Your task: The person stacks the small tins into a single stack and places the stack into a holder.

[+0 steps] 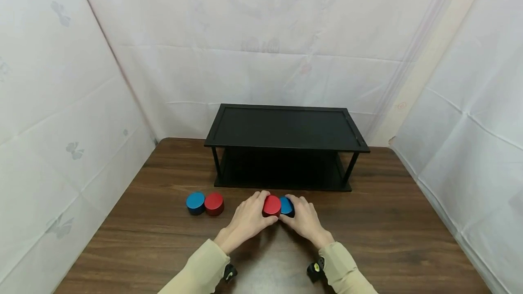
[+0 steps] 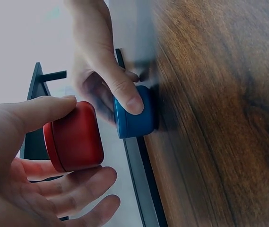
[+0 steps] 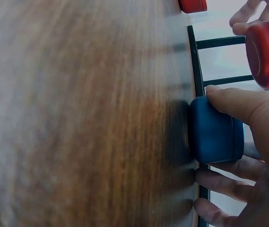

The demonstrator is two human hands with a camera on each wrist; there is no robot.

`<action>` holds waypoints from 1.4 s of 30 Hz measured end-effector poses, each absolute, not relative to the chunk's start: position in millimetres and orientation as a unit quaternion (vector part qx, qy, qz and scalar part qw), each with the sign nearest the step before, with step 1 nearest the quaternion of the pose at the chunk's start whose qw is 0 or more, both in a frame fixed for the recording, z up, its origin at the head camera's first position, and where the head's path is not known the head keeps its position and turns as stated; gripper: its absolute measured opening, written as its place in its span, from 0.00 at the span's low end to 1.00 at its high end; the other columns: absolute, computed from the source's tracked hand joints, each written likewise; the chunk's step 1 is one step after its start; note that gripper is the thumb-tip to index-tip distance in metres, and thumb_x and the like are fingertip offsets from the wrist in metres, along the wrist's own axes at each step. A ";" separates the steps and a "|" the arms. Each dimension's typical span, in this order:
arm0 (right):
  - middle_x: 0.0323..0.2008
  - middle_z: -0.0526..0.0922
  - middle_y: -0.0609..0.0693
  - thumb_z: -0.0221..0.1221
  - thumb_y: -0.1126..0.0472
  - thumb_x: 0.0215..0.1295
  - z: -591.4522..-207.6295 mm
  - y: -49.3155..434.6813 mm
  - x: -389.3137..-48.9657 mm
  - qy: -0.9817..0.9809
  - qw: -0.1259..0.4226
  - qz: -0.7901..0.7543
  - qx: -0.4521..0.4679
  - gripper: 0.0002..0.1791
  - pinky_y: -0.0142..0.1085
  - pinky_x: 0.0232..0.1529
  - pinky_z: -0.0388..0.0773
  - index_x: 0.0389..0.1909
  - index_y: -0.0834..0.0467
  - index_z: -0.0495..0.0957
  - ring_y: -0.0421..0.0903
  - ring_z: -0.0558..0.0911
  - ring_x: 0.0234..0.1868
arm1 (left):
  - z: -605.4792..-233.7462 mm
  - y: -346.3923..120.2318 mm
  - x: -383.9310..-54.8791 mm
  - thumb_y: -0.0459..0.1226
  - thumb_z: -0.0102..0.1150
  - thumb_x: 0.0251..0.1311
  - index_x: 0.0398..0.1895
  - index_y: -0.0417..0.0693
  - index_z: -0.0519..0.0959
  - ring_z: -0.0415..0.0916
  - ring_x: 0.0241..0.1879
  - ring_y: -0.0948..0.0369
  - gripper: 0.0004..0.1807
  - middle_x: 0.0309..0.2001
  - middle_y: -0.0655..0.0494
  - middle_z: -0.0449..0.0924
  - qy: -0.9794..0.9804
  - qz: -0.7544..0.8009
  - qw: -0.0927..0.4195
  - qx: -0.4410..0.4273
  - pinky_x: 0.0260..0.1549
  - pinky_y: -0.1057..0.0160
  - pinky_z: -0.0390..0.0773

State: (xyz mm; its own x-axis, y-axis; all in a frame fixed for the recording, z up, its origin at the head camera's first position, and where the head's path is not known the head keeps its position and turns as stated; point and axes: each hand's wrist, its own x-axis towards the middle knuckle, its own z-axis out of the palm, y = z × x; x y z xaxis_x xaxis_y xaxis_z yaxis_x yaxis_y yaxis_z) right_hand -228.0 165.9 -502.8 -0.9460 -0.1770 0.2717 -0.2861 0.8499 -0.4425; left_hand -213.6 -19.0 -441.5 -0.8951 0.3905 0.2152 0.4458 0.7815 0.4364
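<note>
My left hand (image 1: pixel 250 216) pinches a small round red tin (image 1: pixel 271 205) between thumb and fingers. In the left wrist view that red tin (image 2: pixel 75 137) is held raised above the tabletop. My right hand (image 1: pixel 304 219) grips a blue tin (image 1: pixel 287 206) of the same kind, just right of the red one. In the right wrist view the blue tin (image 3: pixel 214 130) sits at the table surface, thumb on one side and fingers on the other. To the left stand another blue tin (image 1: pixel 195 203) and another red tin (image 1: pixel 214 203), side by side.
Behind the hands stands a black two-level rack (image 1: pixel 286 126) with an upper board and a lower shelf (image 1: pixel 282 169). The brown wooden table (image 1: pixel 163 248) is bordered by white cloth walls (image 1: pixel 73 126) on the left, back and right.
</note>
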 end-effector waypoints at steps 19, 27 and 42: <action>0.43 0.79 0.51 0.65 0.46 0.47 -502.5 165.3 -227.4 -0.956 0.116 0.243 0.120 0.32 0.46 0.42 0.70 0.52 0.58 0.72 0.45 0.74 0.41 | -442.3 -16.9 -213.5 0.50 0.65 0.45 0.52 0.45 0.68 0.74 0.34 0.61 0.32 0.42 0.52 0.74 -0.941 -0.252 0.040 -0.223 0.32 0.61 0.76; 0.42 0.79 0.51 0.66 0.47 0.46 -502.0 165.1 -227.6 -0.955 0.116 0.245 0.121 0.32 0.45 0.41 0.70 0.51 0.58 0.73 0.44 0.74 0.40 | -442.5 -15.8 -213.2 0.50 0.65 0.46 0.52 0.45 0.68 0.74 0.35 0.61 0.32 0.42 0.52 0.74 -0.941 -0.251 0.041 -0.223 0.32 0.62 0.76; 0.42 0.79 0.50 0.66 0.47 0.46 -505.3 165.0 -228.5 -0.957 0.121 0.235 0.119 0.32 0.42 0.40 0.69 0.52 0.58 0.72 0.44 0.74 0.40 | -443.4 -14.5 -213.6 0.49 0.65 0.45 0.52 0.45 0.69 0.74 0.34 0.61 0.31 0.41 0.52 0.74 -0.939 -0.252 0.045 -0.229 0.32 0.62 0.76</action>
